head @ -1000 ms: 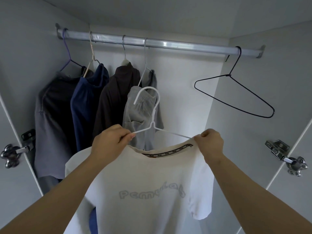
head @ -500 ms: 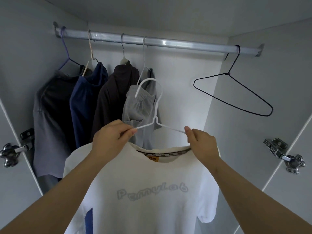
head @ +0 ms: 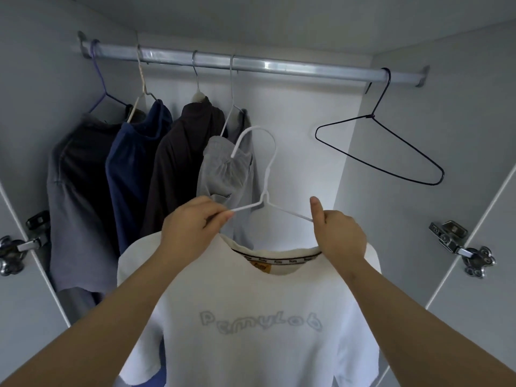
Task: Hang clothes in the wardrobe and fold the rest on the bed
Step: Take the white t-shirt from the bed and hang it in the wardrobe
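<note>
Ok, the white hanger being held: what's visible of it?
The white hanger looks like thin coated wire: a hook curling left, a neck, two sloping arms. It stands upright below the rail, not hooked on. The left hand pinches its left arm, the right hand grips its right arm, thumb raised. A white T-shirt hangs on it, hiding the lower part.

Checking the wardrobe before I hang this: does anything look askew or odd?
The black hanger at the rod's right end hangs empty and tilted, one shoulder well below the other. The grey garment hangs bunched up. Nothing looks damaged.
</note>
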{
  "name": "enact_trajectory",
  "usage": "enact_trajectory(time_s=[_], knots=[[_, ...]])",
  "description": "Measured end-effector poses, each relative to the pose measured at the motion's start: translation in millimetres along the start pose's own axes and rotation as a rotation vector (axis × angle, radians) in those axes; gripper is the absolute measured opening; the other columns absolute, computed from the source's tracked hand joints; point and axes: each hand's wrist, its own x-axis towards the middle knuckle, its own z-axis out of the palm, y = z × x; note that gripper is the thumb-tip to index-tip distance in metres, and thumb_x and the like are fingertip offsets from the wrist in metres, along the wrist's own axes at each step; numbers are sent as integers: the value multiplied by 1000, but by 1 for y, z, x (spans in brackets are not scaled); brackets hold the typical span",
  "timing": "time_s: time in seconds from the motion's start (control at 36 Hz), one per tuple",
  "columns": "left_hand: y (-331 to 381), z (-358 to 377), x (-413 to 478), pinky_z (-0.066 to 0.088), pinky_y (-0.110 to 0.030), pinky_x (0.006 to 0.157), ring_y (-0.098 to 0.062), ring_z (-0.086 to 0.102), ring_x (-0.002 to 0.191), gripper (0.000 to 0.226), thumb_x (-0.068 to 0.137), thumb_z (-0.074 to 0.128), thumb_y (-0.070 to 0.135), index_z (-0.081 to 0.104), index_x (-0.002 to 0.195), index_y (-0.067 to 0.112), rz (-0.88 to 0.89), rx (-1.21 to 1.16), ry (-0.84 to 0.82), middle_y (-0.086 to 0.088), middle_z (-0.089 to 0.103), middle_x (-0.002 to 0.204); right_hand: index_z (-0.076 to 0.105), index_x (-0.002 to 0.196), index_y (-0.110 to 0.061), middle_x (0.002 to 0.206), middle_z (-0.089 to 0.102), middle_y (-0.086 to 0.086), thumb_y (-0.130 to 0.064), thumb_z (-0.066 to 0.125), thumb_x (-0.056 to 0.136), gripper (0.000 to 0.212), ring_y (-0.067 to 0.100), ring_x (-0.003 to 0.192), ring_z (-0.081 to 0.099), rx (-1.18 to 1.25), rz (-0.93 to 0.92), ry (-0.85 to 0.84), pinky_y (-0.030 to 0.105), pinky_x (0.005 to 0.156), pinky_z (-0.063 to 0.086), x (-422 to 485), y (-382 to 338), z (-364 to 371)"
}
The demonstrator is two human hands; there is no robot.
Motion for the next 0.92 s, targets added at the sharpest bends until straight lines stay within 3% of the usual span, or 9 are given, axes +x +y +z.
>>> enact_trajectory(time_s=[0.08, 0.22, 0.31, 0.36, 0.5, 0.61, 0.78, 0.92], knots=[[3, 5, 0, 36, -19, 54, -6, 47, 75, 44, 79, 49, 50, 73, 84, 13, -27, 2, -6, 9, 52, 69, 37, 54, -16, 54, 41, -1, -53, 18, 98, 60, 13, 50, 36, -22, -20, 30, 25, 48, 27, -5, -5, 2], [3, 4, 1, 48, -33, 60, -11, 51, 76, 59, 73, 37, 61, 72, 80, 13, -16, -68, -103, 3, 58, 70, 31, 52, -17, 50, 36, -2, -47, 26, 100, 57, 14, 48, 33, 38, -43, 58, 26, 48, 24, -4, -4, -2], [-5, -1, 3, 51, -37, 63, -14, 53, 76, 53, 74, 47, 59, 72, 81, 12, -10, -78, -174, 2, 60, 70, 30, 50, -15, 49, 33, 0, -36, 33, 98, 53, 16, 47, 32, 100, 43, 85, 26, 48, 23, 2, 6, -6], [-9, 0, 4, 50, -40, 65, -16, 53, 76, 40, 80, 62, 47, 71, 81, 8, -14, -83, -192, 1, 61, 68, 29, 51, -13, 49, 32, 1, -30, 35, 96, 48, 17, 48, 30, 135, 101, 98, 26, 49, 23, 5, 13, -8], [12, 21, 10, 41, -29, 62, 0, 50, 66, 31, 86, 61, 36, 65, 71, 9, -24, -111, -190, 11, 50, 59, 26, 51, -14, 47, 32, 1, -31, 35, 99, 52, 19, 49, 31, 207, 2, 106, 30, 60, 28, 7, 14, -14], [36, 44, 16, 40, -31, 61, -3, 45, 58, 26, 87, 62, 36, 51, 64, 31, -6, -115, -208, 14, 47, 58, 32, 50, -15, 51, 39, 1, -39, 29, 101, 56, 18, 52, 37, 237, -41, 26, 30, 57, 30, 16, 16, -24], [54, 73, 33, 37, -23, 63, -4, 44, 60, 20, 87, 64, 28, 68, 77, 11, -37, -142, -315, 11, 48, 62, 32, 50, -11, 50, 35, 3, -36, 34, 100, 55, 17, 48, 34, 249, 18, -30, 28, 52, 26, 31, 46, -38], [67, 99, 45, 35, -6, 59, 0, 45, 63, 9, 88, 64, 21, 65, 85, 13, -95, -237, -386, 12, 50, 70, 40, 52, -11, 49, 41, 2, -28, 42, 98, 50, 16, 47, 38, 347, 103, -169, 25, 54, 31, 41, 69, -45]])
